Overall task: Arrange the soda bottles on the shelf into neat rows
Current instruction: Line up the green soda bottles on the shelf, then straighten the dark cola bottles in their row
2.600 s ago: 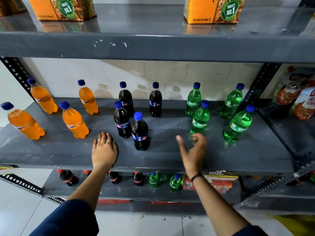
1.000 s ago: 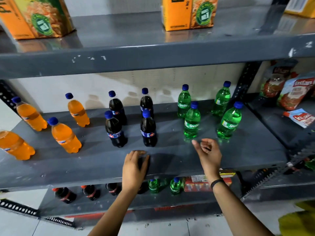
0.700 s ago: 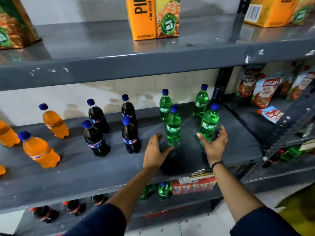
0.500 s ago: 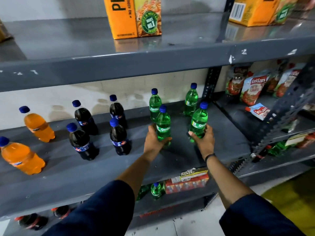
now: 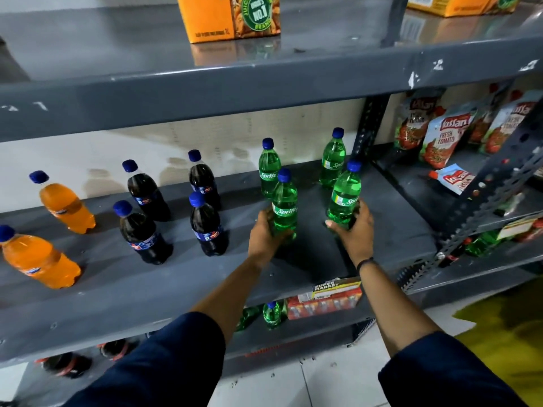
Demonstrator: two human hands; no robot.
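On the grey middle shelf point(image 5: 123, 292) stand soda bottles with blue caps. My left hand point(image 5: 264, 235) is closed around the base of the front left green Sprite bottle point(image 5: 284, 204). My right hand point(image 5: 354, 230) grips the base of the front right green Sprite bottle point(image 5: 344, 195). Two more green bottles stand behind them, one at the back left point(image 5: 269, 168) and one at the back right point(image 5: 332, 158). Left of these are several dark cola bottles point(image 5: 207, 224) in two rows. Orange soda bottles point(image 5: 66, 205) stand at the far left.
An upper shelf point(image 5: 264, 80) with orange juice cartons point(image 5: 232, 16) overhangs the bottles. A slotted upright post point(image 5: 368, 127) bounds the shelf on the right. Tomato sauce pouches point(image 5: 446, 136) fill the adjoining shelf. The lower shelf holds small bottles point(image 5: 271, 314) and a red pack point(image 5: 323, 298).
Both hands moved right from the shelf's front edge to the green bottles and closed on the two front ones. The view shifted right with them.
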